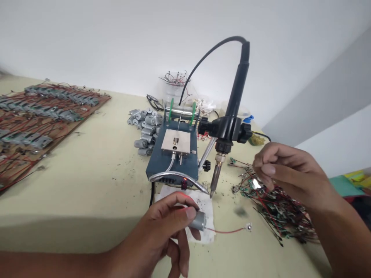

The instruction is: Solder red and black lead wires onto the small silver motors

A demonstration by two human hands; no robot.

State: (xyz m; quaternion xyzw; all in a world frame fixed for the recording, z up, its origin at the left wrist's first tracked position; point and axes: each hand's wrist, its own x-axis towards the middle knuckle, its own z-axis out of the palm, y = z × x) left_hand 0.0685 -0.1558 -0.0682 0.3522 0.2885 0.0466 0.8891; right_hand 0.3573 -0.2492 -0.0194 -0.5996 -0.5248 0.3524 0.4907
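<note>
Holding the small silver motor firm in my left grip, thumb on top and fingers curled under its body, so it stays steady over the white paper on the surface. A thin red wire runs from the motor out to a little metal tab, well clear of my fingers. My right grip hangs above a heap of wired boards, thumb and finger pinched closed, nothing I can make out between them. Soldering iron sits clamped at a slant above the blue station, its tip pointing down just beside the paper, so my knuckles need to stay clear of it
</note>
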